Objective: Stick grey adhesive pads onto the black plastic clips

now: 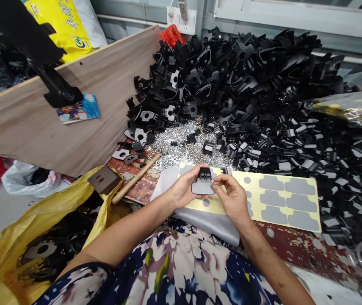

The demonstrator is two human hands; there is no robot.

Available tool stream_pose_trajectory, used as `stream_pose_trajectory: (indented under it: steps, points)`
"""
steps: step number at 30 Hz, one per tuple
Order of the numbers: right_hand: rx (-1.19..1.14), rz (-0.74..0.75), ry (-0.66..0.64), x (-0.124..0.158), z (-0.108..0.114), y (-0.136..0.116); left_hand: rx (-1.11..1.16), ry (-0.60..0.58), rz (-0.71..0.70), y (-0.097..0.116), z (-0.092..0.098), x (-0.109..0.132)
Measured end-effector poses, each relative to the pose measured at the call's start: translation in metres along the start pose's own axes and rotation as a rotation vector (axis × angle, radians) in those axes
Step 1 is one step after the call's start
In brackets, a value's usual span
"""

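My left hand (183,186) grips a black plastic clip part (205,173) with a smooth grey face (203,187) toward me. Thumb and fingertips of my right hand (233,197) are pinched together at the right edge of that part. Whatever lies between them is too small to make out. Under both hands is a yellow backing sheet (253,207) bearing grey adhesive pads (300,203) and small grey discs. Just beyond my hands lies a heap of small metal pins (183,144).
Black plastic parts (238,80) are piled high at the back and right. A wooden-handled tool (136,179) lies left of the sheet. A wooden board (111,93) walls off the left side, above a yellow sack (12,245) of black parts. A red bag (172,36) sits at the back.
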State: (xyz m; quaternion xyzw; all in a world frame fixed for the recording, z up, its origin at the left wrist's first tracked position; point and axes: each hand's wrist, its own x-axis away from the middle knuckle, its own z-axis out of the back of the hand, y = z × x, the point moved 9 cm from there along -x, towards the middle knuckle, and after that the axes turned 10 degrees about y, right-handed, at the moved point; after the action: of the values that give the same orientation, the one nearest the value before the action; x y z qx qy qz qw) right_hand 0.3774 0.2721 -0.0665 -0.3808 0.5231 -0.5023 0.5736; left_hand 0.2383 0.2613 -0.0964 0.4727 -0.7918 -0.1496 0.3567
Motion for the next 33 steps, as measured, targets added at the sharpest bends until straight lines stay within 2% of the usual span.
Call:
stream_pose_trajectory:
  steps: [5, 10, 15, 17, 20, 23, 25, 27, 30, 31, 33]
  points:
    - [0.063, 0.033, -0.012, 0.002, -0.002, -0.003, -0.010, 0.002, -0.003, 0.000, 0.001, 0.001]
    - [0.250, 0.199, -0.002, 0.009, -0.005, -0.024, -0.114, 0.010, -0.090, -0.001, -0.001, 0.005]
    - [0.453, 0.368, 0.045, 0.023, -0.015, -0.029, -0.287, 0.234, -0.489, 0.015, 0.007, 0.007]
    - [0.526, 0.443, 0.043, 0.029, -0.023, -0.033, -0.345, 0.282, -0.599, 0.018, 0.008, 0.008]
    - [0.661, 0.452, 0.044, 0.026, -0.026, -0.037, -0.368, 0.349, -0.672, 0.021, 0.013, 0.008]
    - [0.729, 0.399, 0.084, 0.013, -0.009, -0.045, -0.309, 0.392, -0.615, 0.021, 0.022, 0.006]
    - [0.682, 0.364, 0.091, 0.004, 0.006, -0.050, -0.268, 0.356, -0.517, 0.019, 0.024, 0.003]
    - [0.521, 0.269, 0.009, -0.004, 0.013, -0.046, -0.273, 0.292, -0.454, 0.021, 0.020, 0.004]
    - [0.332, 0.110, -0.165, -0.004, 0.002, -0.036, -0.367, 0.197, -0.461, 0.027, 0.009, 0.009]
    - [0.324, 0.106, -0.190, -0.002, -0.004, -0.035, -0.408, 0.167, -0.477, 0.029, 0.005, 0.011]
    - [0.347, 0.188, -0.182, 0.001, -0.015, -0.040, -0.477, 0.122, -0.509, 0.030, -0.003, 0.015]
